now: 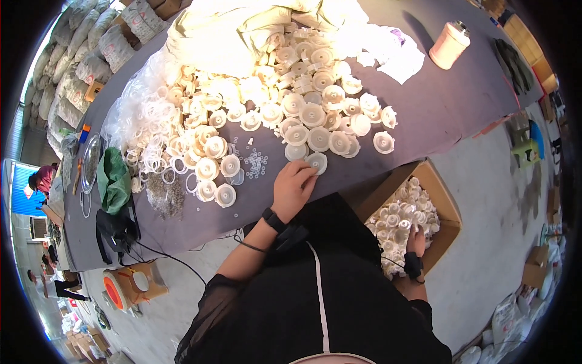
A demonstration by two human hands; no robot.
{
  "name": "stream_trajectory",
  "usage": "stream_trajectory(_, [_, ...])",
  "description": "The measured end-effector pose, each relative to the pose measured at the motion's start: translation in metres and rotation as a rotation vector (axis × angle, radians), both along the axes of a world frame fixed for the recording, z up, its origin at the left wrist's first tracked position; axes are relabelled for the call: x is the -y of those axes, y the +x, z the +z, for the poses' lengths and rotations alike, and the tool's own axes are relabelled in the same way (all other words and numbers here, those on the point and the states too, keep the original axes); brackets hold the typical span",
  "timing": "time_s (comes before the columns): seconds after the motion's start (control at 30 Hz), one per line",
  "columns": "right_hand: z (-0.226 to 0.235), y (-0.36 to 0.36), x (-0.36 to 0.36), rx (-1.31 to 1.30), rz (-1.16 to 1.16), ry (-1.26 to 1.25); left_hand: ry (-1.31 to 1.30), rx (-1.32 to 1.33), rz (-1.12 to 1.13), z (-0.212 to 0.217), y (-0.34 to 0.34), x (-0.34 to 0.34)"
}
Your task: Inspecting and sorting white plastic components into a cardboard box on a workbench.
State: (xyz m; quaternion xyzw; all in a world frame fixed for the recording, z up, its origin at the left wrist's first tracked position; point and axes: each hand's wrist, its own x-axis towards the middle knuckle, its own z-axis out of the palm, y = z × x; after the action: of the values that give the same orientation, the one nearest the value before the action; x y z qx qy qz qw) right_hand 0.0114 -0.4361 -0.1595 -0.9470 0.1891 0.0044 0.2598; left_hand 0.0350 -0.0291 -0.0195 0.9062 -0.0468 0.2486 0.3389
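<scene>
My left hand (pixel 293 185) rests at the near edge of the grey table (pixel 436 103), fingers curled onto a round white plastic disc (pixel 316 162). A large heap of similar white discs (pixel 303 103) spreads across the table beyond it. Small white washers (pixel 256 162) and thin white rings (pixel 159 151) lie to the left. My right hand (pixel 416 241) reaches down into a cardboard box (pixel 445 203) on the floor, resting among the white discs (pixel 397 215) inside; what its fingers hold is hidden. Both wrists wear black bands.
A cream thread cone (pixel 449 45) stands at the table's far right. A green cloth (pixel 113 177) and black bag with cables sit at the left end. Sacks line the far left wall. Other people work at the far left. Boxes and bags litter the floor.
</scene>
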Motion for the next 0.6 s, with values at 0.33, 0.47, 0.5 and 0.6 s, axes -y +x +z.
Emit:
stream_trajectory(0.33, [0.141,0.051,-0.194,-0.031,0.550,1.337,-1.163,-0.439,-0.027,0.031,-0.037,0.001])
stream_trajectory(0.47, [0.148,0.051,-0.261,-0.379,0.752,1.495,-1.020,-0.277,-0.041,0.030,-0.049,-0.007])
stream_trajectory(0.5, [0.152,0.047,-0.275,-0.402,0.725,1.502,-1.014,-0.253,-0.004,0.030,-0.056,-0.017])
stream_trajectory(0.6, [0.141,0.037,-0.300,-0.482,0.657,1.567,-0.670,-0.081,0.237,0.030,-0.072,-0.040])
